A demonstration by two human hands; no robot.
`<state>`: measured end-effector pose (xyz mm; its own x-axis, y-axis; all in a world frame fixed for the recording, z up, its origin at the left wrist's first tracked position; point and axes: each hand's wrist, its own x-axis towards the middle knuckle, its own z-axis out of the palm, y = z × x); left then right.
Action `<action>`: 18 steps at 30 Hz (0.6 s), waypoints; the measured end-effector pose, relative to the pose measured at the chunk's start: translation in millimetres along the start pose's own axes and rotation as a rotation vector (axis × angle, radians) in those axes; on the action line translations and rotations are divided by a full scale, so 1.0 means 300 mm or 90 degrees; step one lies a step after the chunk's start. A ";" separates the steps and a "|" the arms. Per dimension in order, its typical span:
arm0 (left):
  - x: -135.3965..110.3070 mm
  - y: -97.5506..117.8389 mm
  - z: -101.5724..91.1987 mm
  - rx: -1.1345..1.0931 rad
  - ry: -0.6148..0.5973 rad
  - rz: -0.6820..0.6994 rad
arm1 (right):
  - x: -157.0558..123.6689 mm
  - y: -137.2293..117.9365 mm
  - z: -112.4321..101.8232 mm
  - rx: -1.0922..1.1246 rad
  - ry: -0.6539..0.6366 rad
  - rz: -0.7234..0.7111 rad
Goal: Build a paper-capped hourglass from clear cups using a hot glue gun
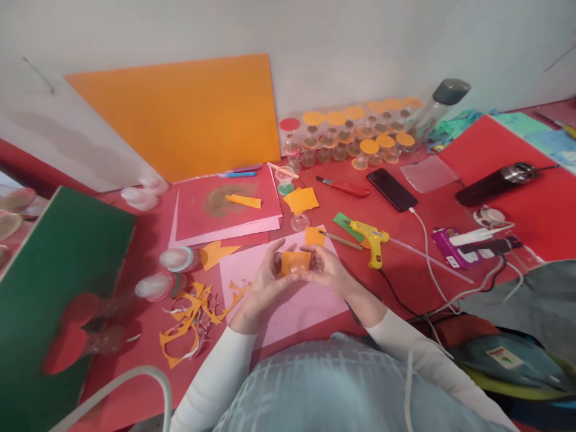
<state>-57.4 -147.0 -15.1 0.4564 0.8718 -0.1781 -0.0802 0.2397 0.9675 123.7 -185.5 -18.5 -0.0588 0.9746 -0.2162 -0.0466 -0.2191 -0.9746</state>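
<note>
My left hand (269, 277) and my right hand (330, 271) hold an orange paper square (296, 257) between them, over a pink sheet (288, 312). A clear round plastic piece lies against the paper's near face; its exact shape is hard to make out. Both sets of fingers are closed on the edges. Just beyond are a stack of orange squares (302, 199), a clear plastic disc (300, 222) and a pencil (341, 240) over another orange piece. A yellow glue gun (374, 240) lies right of my hands. Orange paper offcuts (193, 318) are heaped on the left.
Clear plastic pieces with orange discs (335, 118) stand in rows along the wall. A red cutter knife (344, 186), a phone (392, 189), a purple power strip (454, 247) and cables occupy the right. A green board (58, 270) and plastic cups (176, 259) are left.
</note>
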 end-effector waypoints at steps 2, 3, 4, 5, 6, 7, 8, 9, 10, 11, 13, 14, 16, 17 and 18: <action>0.000 0.005 0.003 -0.011 -0.001 -0.009 | 0.000 0.007 -0.002 -0.010 0.007 -0.003; 0.000 0.005 0.004 -0.016 -0.002 -0.013 | 0.000 0.011 -0.002 -0.013 0.010 -0.006; 0.001 0.004 0.004 -0.019 -0.002 -0.015 | 0.001 0.014 -0.002 -0.015 0.013 -0.008; 0.001 0.002 0.003 -0.019 -0.001 -0.015 | 0.001 0.017 -0.003 -0.015 0.015 -0.009; 0.001 -0.001 0.002 -0.014 0.000 -0.014 | 0.000 0.019 -0.003 -0.015 0.016 -0.008; 0.002 -0.003 0.001 -0.007 0.001 -0.011 | 0.000 0.020 -0.003 -0.014 0.015 -0.007; 0.001 -0.006 -0.001 0.000 0.001 -0.006 | 0.000 0.020 -0.003 -0.014 0.013 -0.007; 0.001 -0.007 -0.003 0.006 0.001 0.000 | 0.000 0.020 -0.004 -0.015 0.011 -0.006; 0.001 -0.008 -0.004 0.009 -0.001 0.004 | 0.001 0.020 -0.005 -0.017 0.008 -0.005; 0.000 -0.009 -0.005 0.012 -0.002 0.004 | 0.001 0.020 -0.006 -0.021 0.008 -0.003; -0.001 -0.009 -0.005 0.016 0.003 0.003 | 0.002 0.020 -0.009 -0.032 0.009 0.002; -0.001 -0.008 -0.005 0.020 0.007 0.004 | 0.001 0.021 -0.010 -0.036 0.007 0.004; -0.002 -0.005 -0.002 0.030 0.022 0.011 | -0.004 0.027 -0.014 -0.036 0.002 0.000; -0.002 -0.003 -0.001 0.033 0.034 0.017 | -0.010 0.031 -0.017 -0.034 0.000 -0.010; -0.002 -0.001 -0.001 0.036 0.049 0.021 | -0.018 0.036 -0.021 -0.033 0.002 -0.027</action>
<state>-57.9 -147.6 -15.2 0.3849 0.9096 -0.1568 -0.0437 0.1876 0.9813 129.7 -192.9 -28.1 -0.0551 0.9832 -0.1740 0.0030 -0.1741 -0.9847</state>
